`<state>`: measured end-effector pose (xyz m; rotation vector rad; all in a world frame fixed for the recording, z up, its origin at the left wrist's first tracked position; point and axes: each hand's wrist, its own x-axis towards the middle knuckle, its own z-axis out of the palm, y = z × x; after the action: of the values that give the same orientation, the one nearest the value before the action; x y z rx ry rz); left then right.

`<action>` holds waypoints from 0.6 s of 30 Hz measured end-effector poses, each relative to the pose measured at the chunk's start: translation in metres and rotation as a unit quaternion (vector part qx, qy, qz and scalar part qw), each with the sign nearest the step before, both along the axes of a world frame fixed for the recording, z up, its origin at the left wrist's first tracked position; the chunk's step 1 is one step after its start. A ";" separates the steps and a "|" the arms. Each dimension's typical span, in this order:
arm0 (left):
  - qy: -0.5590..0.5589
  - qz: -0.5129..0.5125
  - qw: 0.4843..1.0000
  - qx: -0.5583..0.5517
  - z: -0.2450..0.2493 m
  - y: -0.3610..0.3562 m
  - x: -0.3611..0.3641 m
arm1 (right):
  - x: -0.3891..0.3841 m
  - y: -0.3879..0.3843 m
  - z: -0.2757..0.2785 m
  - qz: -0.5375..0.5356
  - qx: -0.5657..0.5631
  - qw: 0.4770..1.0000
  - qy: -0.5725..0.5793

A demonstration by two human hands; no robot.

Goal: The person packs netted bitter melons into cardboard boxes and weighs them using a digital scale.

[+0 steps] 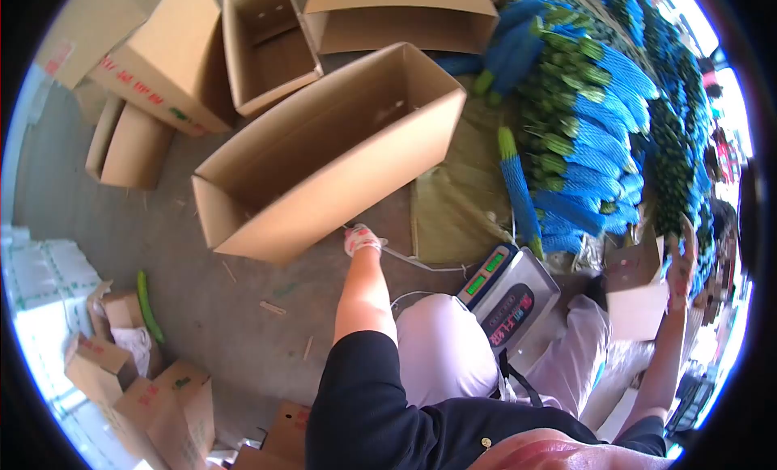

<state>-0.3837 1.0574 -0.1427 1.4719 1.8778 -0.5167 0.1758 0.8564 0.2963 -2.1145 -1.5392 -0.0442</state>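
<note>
My left hand (362,240), in a white glove with red patches, is closed beside the lower edge of a long open cardboard box (348,182). Whatever its fingers hold, if anything, is hidden. The box stands tilted across the view, its inside bare where visible. Far to the right, my right hand (682,263) is raised with fingers stretched out, next to a smaller carton (635,296) and the pile of cucumbers in blue net sleeves (603,138). A digital scale (514,304) with green displays sits by my knees.
More open cartons (271,45) stand at the back left. Smaller cartons (166,409) and a loose green cucumber (147,308) are at lower left. One netted cucumber (518,187) lies apart on an olive sheet (453,207). A pale cord (429,267) runs toward the scale.
</note>
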 end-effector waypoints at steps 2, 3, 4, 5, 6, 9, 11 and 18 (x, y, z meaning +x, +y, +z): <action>-0.008 0.047 0.999 -0.002 0.004 -0.002 0.000 | -0.138 0.130 -0.021 0.126 -0.065 0.989 -0.053; -0.010 0.056 0.998 -0.002 0.009 0.000 0.002 | -0.199 0.177 -0.028 0.213 -0.096 0.970 -0.067; -0.014 0.062 0.998 -0.005 0.015 0.000 0.001 | -0.258 0.225 -0.034 0.330 -0.105 0.935 -0.081; -0.017 0.068 0.998 -0.008 0.019 0.000 0.001 | -0.299 0.267 -0.048 0.409 -0.090 0.899 -0.129; -0.019 0.072 0.997 -0.011 0.023 0.000 0.002 | -0.338 0.305 -0.067 0.468 -0.065 0.877 -0.091; -0.017 0.098 0.995 -0.001 0.012 -0.002 0.005 | -0.437 0.411 -0.134 0.553 0.011 0.822 -0.138; -0.013 0.109 0.994 0.002 0.017 -0.003 0.005 | -0.487 0.461 -0.170 0.507 -0.035 0.850 -0.139; -0.004 0.102 0.995 0.003 0.028 0.001 0.006 | -0.513 0.452 -0.194 0.583 -0.325 0.745 0.003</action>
<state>-0.3774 1.0585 -0.1150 1.2648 1.9971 -0.4087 -0.3376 1.3082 0.1025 -1.0849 -2.8632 1.0566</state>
